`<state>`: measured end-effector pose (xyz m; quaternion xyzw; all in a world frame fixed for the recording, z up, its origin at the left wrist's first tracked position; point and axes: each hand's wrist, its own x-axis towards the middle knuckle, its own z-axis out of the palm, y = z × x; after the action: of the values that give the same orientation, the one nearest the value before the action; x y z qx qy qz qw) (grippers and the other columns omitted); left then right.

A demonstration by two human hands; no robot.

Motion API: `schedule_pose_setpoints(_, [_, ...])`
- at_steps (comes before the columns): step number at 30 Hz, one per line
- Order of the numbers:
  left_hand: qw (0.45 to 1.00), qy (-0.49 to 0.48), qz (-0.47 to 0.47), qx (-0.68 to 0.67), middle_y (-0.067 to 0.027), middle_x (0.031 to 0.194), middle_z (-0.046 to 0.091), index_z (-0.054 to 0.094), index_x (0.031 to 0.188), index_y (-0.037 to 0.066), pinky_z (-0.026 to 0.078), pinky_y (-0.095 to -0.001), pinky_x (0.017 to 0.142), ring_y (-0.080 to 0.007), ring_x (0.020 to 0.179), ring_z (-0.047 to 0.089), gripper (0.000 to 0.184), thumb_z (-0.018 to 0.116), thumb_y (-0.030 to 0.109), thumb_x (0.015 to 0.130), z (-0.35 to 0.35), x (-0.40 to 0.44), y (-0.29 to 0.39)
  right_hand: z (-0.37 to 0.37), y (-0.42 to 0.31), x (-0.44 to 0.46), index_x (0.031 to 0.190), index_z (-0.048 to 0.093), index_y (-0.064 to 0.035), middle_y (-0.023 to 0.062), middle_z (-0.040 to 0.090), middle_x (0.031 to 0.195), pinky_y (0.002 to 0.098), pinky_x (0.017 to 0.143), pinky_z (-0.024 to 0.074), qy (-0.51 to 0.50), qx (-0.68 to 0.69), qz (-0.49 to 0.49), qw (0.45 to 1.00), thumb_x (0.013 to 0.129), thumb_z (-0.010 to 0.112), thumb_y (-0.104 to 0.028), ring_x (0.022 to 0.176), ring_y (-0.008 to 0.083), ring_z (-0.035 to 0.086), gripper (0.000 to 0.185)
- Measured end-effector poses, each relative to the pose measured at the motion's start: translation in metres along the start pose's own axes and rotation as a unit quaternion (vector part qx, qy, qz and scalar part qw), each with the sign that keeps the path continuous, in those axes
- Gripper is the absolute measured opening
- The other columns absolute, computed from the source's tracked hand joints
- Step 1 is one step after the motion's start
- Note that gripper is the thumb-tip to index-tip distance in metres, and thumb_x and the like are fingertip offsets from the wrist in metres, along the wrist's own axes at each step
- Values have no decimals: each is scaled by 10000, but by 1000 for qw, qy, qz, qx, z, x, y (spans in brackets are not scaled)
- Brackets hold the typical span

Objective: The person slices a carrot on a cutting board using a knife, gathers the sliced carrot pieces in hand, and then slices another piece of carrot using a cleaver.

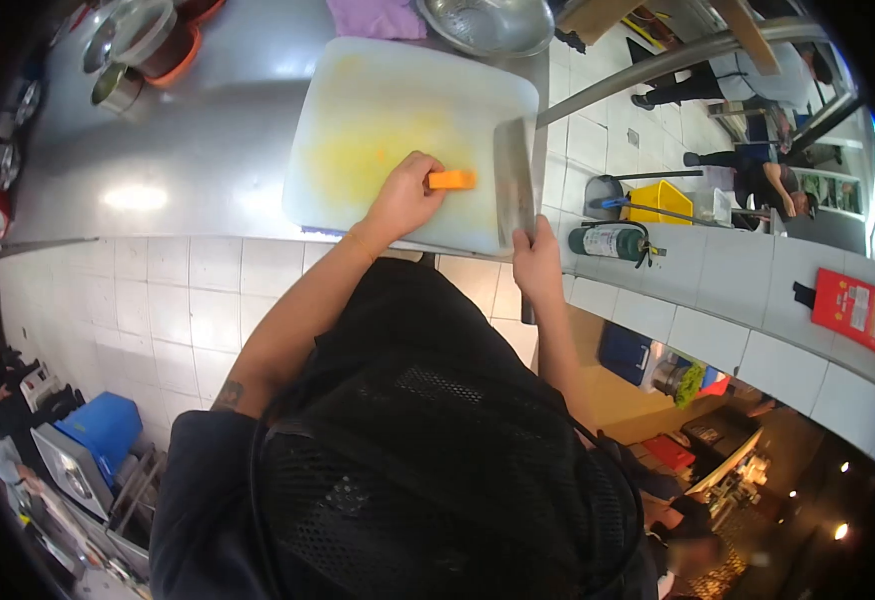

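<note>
A white cutting board (358,90) with yellow stains lies on the steel table. Over its lower middle, my left hand (408,196) is closed on an orange piece (452,180), whose straight-edged end sticks out to the right. My right hand (538,258) grips the handle of a wide-bladed cleaver (514,180) at the board's right edge. The blade points away from me, a short gap to the right of the orange piece. A small orange bit (382,155) sits on the board above my left hand.
Beyond the board are a metal bowl (493,25) and a purple cloth (378,18). Containers and a metal cup (118,88) stand at the back left of the table (208,130). A green cylinder (608,241) and yellow bucket (661,202) are at right, with people farther off.
</note>
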<state>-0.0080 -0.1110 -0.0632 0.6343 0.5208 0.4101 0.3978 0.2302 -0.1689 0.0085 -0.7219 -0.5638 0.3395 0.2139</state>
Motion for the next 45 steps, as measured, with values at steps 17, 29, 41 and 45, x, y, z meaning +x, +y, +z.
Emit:
schedule_pose_setpoints(17, [956, -28, 209, 204, -63, 1098, 672, 748, 1104, 77, 479, -446, 914, -302, 1080, 610, 306, 792, 223, 838, 11, 39, 89, 11, 18, -6, 1166, 450, 34, 344, 681, 901, 619, 765, 518, -12, -91, -31, 995, 977, 571, -89, 882, 544, 670, 255])
schedule_pose_setpoints(29, [962, -148, 7, 228, -176, 1196, 690, 722, 1215, 62, 519, -494, 989, -391, 1155, 634, 369, 705, 229, 886, 9, 85, 64, 6, 15, -8, 1174, 452, 40, 340, 688, 909, 622, 788, 521, -25, -76, -34, 996, 971, 590, -82, 899, 537, 675, 274])
schedule_pose_setpoints(41, [984, -84, -40, 151, -143, 1101, 724, 680, 1274, 51, 572, -376, 880, -304, 983, 702, 418, 749, 134, 870, -10, 37, 78, 2, 14, -2, 1202, 456, 45, 336, 689, 909, 613, 788, 519, -42, -82, -22, 996, 968, 588, -84, 886, 533, 680, 298])
schedule_pose_setpoints(45, [995, -1, 54, 81, -138, 1095, 724, 686, 1212, 36, 570, -355, 819, -279, 940, 701, 367, 752, 28, 851, -12, -6, 8, 2, 13, -4, 1206, 444, 42, 342, 683, 911, 617, 788, 516, -36, -81, -24, 996, 967, 574, -78, 884, 540, 672, 297])
